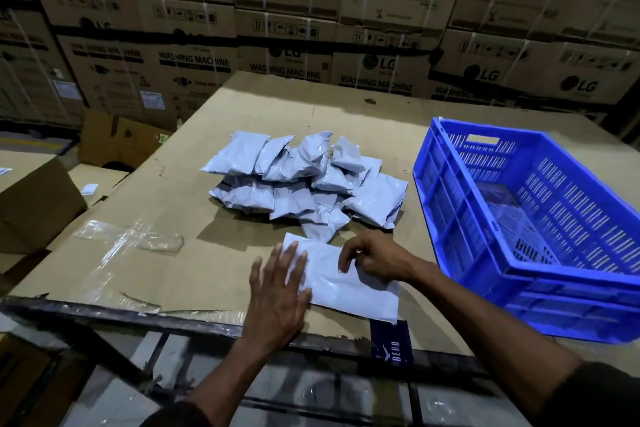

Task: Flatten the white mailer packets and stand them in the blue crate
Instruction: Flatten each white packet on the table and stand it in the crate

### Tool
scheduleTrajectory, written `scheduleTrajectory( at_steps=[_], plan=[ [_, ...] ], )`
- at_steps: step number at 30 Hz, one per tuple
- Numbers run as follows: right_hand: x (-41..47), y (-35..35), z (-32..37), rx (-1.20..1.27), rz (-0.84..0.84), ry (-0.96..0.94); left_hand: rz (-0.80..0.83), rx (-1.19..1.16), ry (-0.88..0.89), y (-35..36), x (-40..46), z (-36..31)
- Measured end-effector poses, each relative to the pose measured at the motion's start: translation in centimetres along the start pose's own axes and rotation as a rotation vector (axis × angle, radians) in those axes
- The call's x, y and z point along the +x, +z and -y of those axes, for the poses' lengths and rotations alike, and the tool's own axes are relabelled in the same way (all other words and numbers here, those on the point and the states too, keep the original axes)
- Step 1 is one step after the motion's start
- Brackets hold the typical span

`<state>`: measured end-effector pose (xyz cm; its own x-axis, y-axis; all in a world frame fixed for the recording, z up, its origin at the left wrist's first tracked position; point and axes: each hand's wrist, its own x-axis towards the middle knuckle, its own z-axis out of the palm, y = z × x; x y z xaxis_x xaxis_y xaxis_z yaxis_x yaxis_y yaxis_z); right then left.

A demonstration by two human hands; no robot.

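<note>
Packet (346, 282) lay flat on the cardboard-covered bench (214, 253), close to its near edge. Left hand (277, 291) pressed on the packet's left end, fingers (289, 263) straight and spread, gripping nothing. Right hand (372, 258) sat on the packet's upper right part, fingers curled down onto the film; whether they pinched it or only pressed could not be told.

Pile of packets (304, 177) sat just beyond both hands, puffy and overlapping. Blue crate (460, 204) stood to the right of the right hand, nothing standing in it as far as could be seen.

Risks, as judged:
- Slick film could slide toward the bench edge under a sideways push.
- Trapped air could spring back once pressure eased.
- First packet stood in the bare crate would likely topple with nothing to lean on.
- Reach across could drag the pile's nearest packet.
</note>
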<state>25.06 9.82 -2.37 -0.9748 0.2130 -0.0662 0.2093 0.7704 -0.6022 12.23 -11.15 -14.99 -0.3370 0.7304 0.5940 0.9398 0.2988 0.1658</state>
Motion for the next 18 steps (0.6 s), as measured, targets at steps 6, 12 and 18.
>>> scheduleTrajectory(
  at_steps=[6,12,18],
  plan=[
    [0.2,5.6,-1.6,-0.330,-0.323,0.004,0.394,0.109,0.008,0.9,0.2,0.1],
    [-2.2,12.3,-3.9,-0.576,-0.241,0.083,0.235,0.127,0.009,0.0,0.6,-0.2],
    [-2.6,12.4,-3.9,-0.573,-0.173,0.142,0.471,0.060,-0.050,1.5,2.5,-0.2]
  ],
)
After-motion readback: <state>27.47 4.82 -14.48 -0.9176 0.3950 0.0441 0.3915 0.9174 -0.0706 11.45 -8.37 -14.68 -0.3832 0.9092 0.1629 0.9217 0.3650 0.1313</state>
